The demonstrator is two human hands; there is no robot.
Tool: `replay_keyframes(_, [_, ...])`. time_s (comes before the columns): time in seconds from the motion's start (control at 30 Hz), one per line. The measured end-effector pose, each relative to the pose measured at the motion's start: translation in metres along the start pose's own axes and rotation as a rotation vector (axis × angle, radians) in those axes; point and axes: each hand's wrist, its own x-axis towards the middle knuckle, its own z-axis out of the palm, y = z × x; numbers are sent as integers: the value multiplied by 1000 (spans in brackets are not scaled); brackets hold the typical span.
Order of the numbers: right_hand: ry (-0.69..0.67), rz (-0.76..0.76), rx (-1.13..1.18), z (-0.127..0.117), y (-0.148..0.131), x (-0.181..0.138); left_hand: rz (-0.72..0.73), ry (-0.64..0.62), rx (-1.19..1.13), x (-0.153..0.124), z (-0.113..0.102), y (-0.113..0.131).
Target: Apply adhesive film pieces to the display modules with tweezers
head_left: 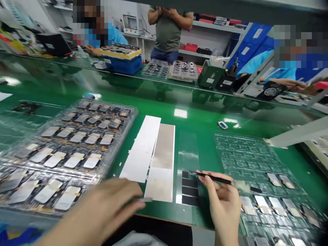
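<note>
Right grip [223, 200] clamped on one black tool [219, 179], left grip [111, 201] on one piece [146, 199] (blurred), four dark strips [190, 191] between.

Holds black tweezers [220, 179] in the right hand [224, 201], reaching over the topmost of four black strips [190, 190] on a clear sheet [188, 147]; pinches a small silvery piece [146, 199] in the blurred left hand [110, 205], just beside the near end of a grey-and-white sheet [164, 147]; has a white strip [140, 150] lying next to that sheet on the green bench [207, 150]; has a clear tray [128, 121] with rows of silvery-faced parts [74, 160] at left, and a partly filled tray [246, 150] at right; faces, across the bench, a person in grey-green [167, 36] between two people in blue [116, 36].
</note>
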Motion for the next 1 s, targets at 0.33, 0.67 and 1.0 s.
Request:
replay_keyframes(0.33, [-148,-3,-142,-3,16,-5,246,-63,-47,63,100,28])
replay_keyframes(0.67, [-155,15,-142,-3,14,-6,220,-94,-60,64,108,27])
replay_keyframes(1.0, [23,25,45,-3,2,-7,115,-39,-187,59,108,27])
